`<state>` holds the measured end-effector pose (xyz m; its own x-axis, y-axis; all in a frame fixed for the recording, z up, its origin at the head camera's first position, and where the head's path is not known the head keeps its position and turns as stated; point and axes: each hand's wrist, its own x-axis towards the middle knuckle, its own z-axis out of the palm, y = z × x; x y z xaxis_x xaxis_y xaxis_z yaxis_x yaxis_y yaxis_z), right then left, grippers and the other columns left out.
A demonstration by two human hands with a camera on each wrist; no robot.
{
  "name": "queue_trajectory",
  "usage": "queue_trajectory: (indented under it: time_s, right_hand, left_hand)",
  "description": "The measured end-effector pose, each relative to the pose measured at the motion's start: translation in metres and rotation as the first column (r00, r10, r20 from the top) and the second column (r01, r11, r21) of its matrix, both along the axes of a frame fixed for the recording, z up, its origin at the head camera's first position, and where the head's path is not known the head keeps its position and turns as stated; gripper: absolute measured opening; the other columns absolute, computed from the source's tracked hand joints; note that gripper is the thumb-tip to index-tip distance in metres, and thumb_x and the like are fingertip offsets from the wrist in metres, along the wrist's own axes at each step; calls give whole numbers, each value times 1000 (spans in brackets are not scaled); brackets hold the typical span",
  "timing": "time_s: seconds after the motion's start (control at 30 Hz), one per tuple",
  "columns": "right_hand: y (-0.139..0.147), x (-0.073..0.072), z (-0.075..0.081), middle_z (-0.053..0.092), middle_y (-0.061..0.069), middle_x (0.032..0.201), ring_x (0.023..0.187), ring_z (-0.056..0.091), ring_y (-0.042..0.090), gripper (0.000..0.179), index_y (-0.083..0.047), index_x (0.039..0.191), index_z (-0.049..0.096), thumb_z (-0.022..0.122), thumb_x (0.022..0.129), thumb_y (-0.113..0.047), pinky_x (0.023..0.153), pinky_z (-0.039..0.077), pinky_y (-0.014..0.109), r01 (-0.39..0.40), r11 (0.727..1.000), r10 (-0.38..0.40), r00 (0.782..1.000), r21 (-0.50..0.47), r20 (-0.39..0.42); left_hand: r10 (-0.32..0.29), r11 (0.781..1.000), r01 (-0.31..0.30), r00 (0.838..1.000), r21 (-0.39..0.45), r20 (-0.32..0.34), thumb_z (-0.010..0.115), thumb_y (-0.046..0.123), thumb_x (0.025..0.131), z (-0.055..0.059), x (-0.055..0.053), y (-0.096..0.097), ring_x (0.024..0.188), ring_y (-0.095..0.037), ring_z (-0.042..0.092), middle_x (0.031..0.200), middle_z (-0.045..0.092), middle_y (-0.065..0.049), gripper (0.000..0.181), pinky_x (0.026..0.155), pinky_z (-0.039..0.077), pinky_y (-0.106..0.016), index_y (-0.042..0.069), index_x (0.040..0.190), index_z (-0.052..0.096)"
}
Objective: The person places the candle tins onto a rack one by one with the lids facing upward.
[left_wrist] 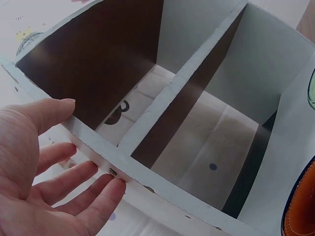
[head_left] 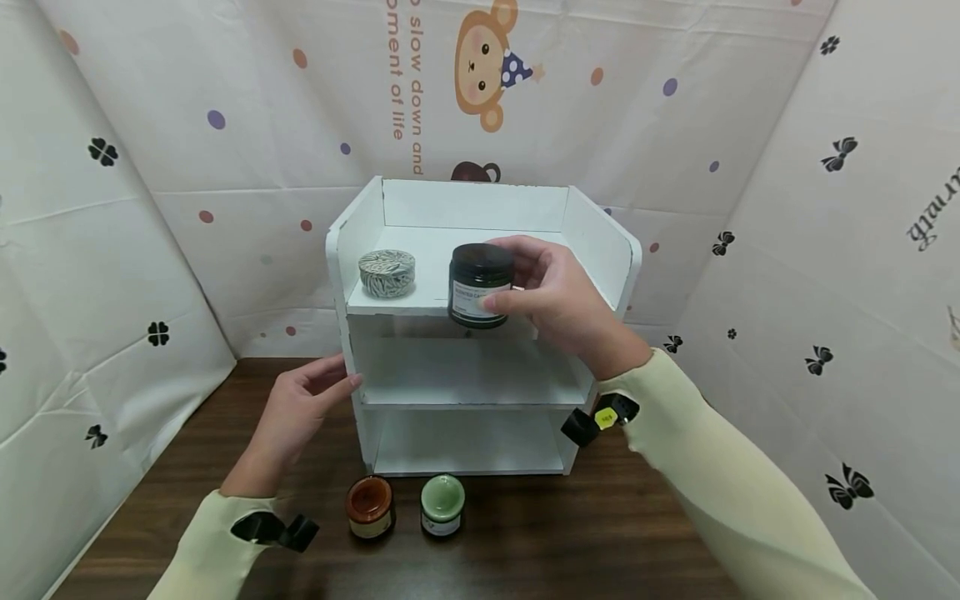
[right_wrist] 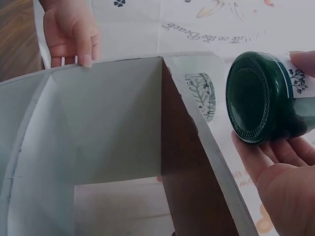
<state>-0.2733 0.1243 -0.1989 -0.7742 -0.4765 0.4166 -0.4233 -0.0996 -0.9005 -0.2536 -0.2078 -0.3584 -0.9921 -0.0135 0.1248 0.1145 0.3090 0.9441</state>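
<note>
A dark green scented candle jar point(head_left: 480, 292) with a black lid and white label is in my right hand point(head_left: 562, 300). Thumb and fingers grip it from the right, in front of the top tier's edge. In the right wrist view the glass jar's round base point(right_wrist: 248, 98) faces the camera. My left hand point(head_left: 303, 408) holds the left side panel of the white shelf point(head_left: 472, 375). Its thumb lies at the panel's front edge, its fingers against the outer face point(left_wrist: 74, 172). On the top tier, a round leaf-patterned tin point(head_left: 387, 275) sits to the left.
An amber jar point(head_left: 370, 508) and a light green jar point(head_left: 442, 505), both labelled, stand on the dark wooden table point(head_left: 562, 542) before the shelf. White printed cloth point(head_left: 247, 267) hangs behind and along both sides. The shelf's raised side panels flank its top tier.
</note>
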Motion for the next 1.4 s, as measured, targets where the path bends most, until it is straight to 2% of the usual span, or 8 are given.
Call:
queue_trajectory:
  time_s: [0.2,0.33,0.47,0.87,1.07,1.23,1.4]
  right_hand:
    - [-3,-7,5,68,8,124,106,67,19,58,0,136,58,74,80,7,91,59,29,-24,1000,25,999,-11,42]
    - [-6,-12,5,69,10,124,106,67,19,58,1,135,59,74,79,9,90,59,29,-44,999,45,998,-31,50]
    - [-8,-18,6,70,12,124,106,68,19,56,1,133,61,75,79,9,89,59,28,-25,999,26,999,-21,48]
    - [-14,-32,17,68,16,129,113,66,22,57,-2,134,60,76,80,7,95,57,29,26,997,-35,993,78,109]
    - [-19,-38,23,65,12,132,119,62,21,54,-5,131,60,76,81,5,103,53,32,50,990,-67,990,132,121]
    - [-24,-44,27,62,14,134,121,60,23,52,-3,129,58,72,81,11,110,48,38,11,994,-29,985,108,172]
    - [-26,-50,28,63,14,133,122,60,23,49,-3,124,58,70,80,17,115,44,40,-17,996,-3,973,83,231]
  left_hand:
    - [4,1000,-4,1000,-5,-2,71,52,93,0,0,0,133,-28,56,148,59,-11,68,111,46,-53,16,149,56]
    - [10,1000,-10,1000,-15,-10,71,52,94,0,0,0,130,-24,58,146,60,-10,65,109,49,-47,17,147,57]
    - [9,1000,-9,1000,-16,-17,71,51,94,-1,0,0,127,-21,58,146,61,-9,64,107,50,-43,17,146,59]
    - [2,1000,-2,1000,-14,-12,71,53,93,-1,0,0,129,-23,57,147,60,-9,66,108,50,-47,18,148,57]
    - [4,1000,-4,1000,-25,-16,71,52,93,-1,0,0,125,-19,60,146,61,-8,65,100,53,-31,18,147,57]
    - [3,1000,-3,1000,-25,-21,71,52,94,-1,1,0,123,-16,60,146,61,-9,65,97,53,-25,17,147,57]
    - [-1,1000,0,1000,-30,-28,70,51,94,-1,1,0,125,-17,60,146,61,-9,65,98,53,-26,16,147,57]
